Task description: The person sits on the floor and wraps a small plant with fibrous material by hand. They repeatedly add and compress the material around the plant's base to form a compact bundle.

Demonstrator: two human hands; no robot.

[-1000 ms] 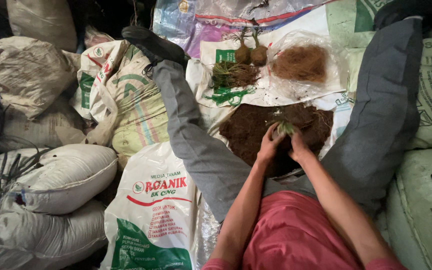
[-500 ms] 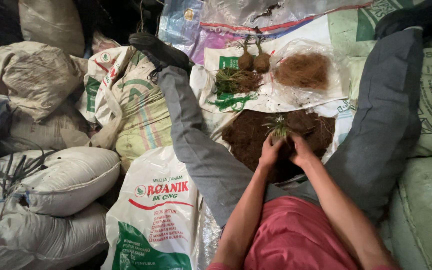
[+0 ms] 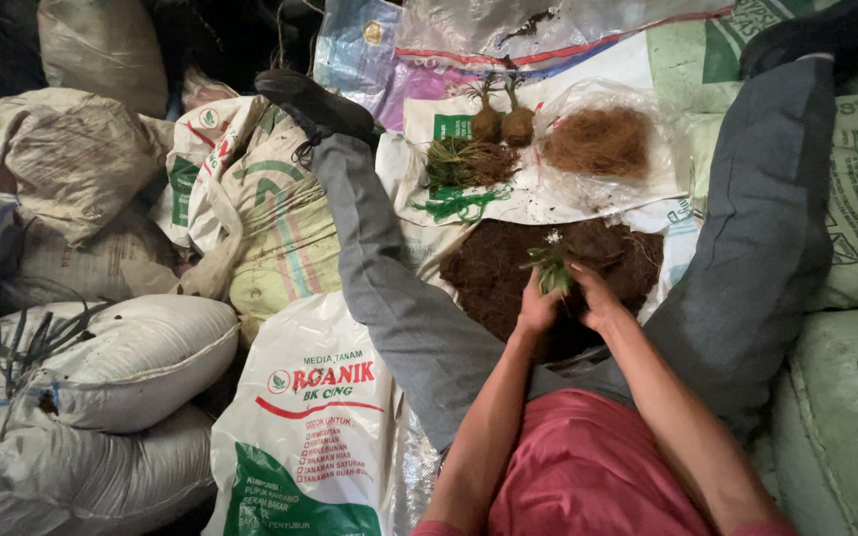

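Many filled sacks [image 3: 101, 357] lie on the left, near and far. Between the person's legs a pile of dark soil [image 3: 508, 273] is spread on a white sheet [image 3: 568, 203]. Above the soil, left hand [image 3: 536, 313] and right hand [image 3: 598, 298] are both closed around one small green plant [image 3: 551, 266]. Farther away lie two bulbs [image 3: 501, 124]

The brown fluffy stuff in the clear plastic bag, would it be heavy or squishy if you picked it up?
The brown fibre looks loose and airy, so it is probably light and squashy. Its thin clear bag lies crumpled and open, so it would likely sag, and bits might spill out.
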